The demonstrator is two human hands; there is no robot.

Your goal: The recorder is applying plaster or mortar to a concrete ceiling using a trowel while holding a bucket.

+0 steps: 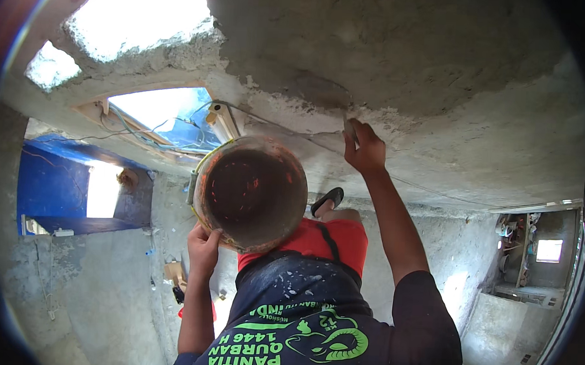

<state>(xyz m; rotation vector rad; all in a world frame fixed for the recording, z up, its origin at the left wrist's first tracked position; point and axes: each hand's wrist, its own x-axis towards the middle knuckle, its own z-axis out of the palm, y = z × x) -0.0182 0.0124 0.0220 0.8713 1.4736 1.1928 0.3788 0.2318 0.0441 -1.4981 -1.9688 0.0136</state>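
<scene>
Here | left hand (203, 249) clamped on bucket (287, 195) rim | right hand (366, 148) gripping tool (346, 123) by plaster (409, 57) edge | space between

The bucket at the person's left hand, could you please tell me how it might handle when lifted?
The bucket would probably keep its shape, as its round wall looks rigid. It may tip, since the left hand grips one side of its rim. Its weight is hard to judge, the interior being dark.
</scene>
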